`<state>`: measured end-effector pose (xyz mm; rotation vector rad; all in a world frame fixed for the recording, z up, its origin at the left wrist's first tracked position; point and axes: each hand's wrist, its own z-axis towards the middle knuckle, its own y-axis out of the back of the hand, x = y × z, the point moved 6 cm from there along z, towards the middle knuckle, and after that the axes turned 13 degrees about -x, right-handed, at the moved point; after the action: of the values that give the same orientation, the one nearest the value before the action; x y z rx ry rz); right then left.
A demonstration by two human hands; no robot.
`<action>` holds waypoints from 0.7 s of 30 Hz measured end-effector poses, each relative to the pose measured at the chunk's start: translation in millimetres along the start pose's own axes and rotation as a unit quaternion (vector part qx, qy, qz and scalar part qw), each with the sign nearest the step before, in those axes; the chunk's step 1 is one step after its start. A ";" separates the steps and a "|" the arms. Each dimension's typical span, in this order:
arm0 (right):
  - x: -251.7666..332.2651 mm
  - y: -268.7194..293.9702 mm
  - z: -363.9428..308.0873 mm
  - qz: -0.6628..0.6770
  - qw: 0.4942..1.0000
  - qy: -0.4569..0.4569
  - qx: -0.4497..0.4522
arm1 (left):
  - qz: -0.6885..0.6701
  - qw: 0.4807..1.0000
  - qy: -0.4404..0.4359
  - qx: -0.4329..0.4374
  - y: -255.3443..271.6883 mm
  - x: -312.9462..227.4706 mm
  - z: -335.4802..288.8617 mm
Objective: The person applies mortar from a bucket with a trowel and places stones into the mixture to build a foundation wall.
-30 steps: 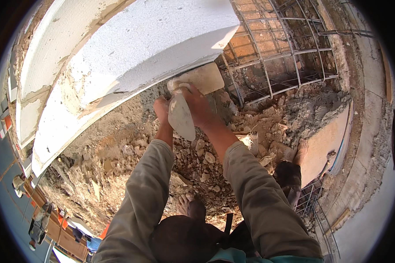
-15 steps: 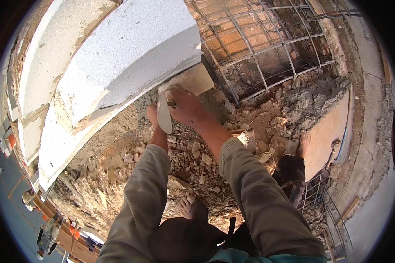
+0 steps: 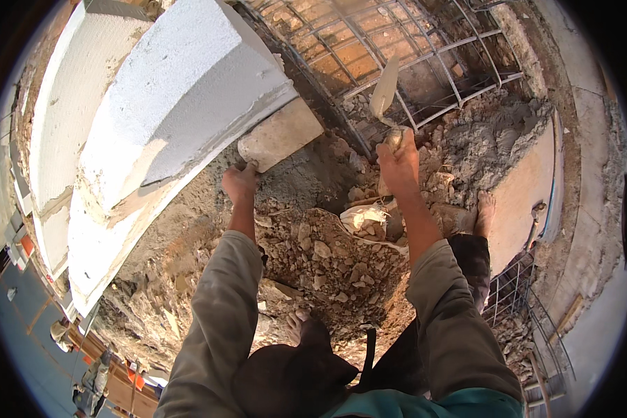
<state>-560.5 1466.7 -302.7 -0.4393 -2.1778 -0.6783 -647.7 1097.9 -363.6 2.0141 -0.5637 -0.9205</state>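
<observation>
One trowel (image 3: 384, 92) is gripped by the right fingers (image 3: 389, 161); the left fingers (image 3: 246, 171) touch a pale block (image 3: 282, 136), their closure unclear.

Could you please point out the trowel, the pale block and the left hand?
Trowel (image 3: 384, 90): head view, on the blade.
Pale block (image 3: 281, 136): head view, on its broad face.
Left hand (image 3: 240, 183): head view, on its back.

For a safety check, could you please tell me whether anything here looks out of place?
Yes: the person's bare left foot is amid loose rubble, which looks odd because protective footwear would normally be expected there.
</observation>
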 end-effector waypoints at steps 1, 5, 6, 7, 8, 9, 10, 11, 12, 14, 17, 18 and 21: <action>-8.9 10.0 16.0 -0.090 0.996 -0.010 -0.011 | 0.008 1.000 -0.003 0.002 0.5 0.4 -0.2; -4.3 -7.2 37.0 -0.328 0.938 0.054 0.097 | -0.001 1.000 0.020 0.004 1.2 -5.0 -4.8; 1.6 -34.9 26.6 -0.388 0.901 0.122 0.152 | 0.004 1.000 0.013 -0.004 1.4 -2.5 -2.0; 5.2 -52.8 18.2 -0.443 0.853 0.188 0.204 | 0.009 1.000 0.006 -0.012 2.3 0.3 1.1; 5.3 -48.9 22.4 -0.431 0.860 0.190 0.196 | 0.013 1.000 0.014 -0.006 2.1 -0.4 -0.8; 6.9 -43.8 29.9 -0.419 0.867 0.192 0.188 | 0.017 1.000 0.022 0.000 2.5 -1.1 -2.0; 7.6 -38.0 35.8 -0.408 0.874 0.195 0.180 | 0.022 0.999 0.030 0.007 2.1 -1.6 -3.7; 9.7 -27.3 45.8 -0.271 0.948 0.127 0.110 | 0.025 1.000 0.018 0.006 4.0 -6.4 -4.5; 7.9 -14.9 54.4 -0.125 0.990 0.055 0.037 | 0.028 1.000 0.005 0.005 4.7 -10.4 -6.9; 14.0 5.4 68.1 0.147 0.985 0.002 -0.095 | 0.010 1.000 -0.003 0.002 6.0 -12.5 -8.0; 32.0 12.2 89.2 0.389 0.893 0.025 -0.225 | -0.042 0.999 0.015 -0.005 4.1 -1.0 -2.2; 28.8 6.5 85.3 0.372 0.897 -0.007 -0.240 | -0.051 0.998 0.023 -0.004 2.7 0.4 -1.0; -20.1 -72.1 70.0 0.404 0.886 -0.179 -0.141 | -0.025 1.000 0.014 0.005 -6.1 -15.8 -12.4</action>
<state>-626.4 1449.5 -379.3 -1.6200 -1.9432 -0.4467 -647.8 1117.9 -357.6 2.0546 -0.5062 -0.9187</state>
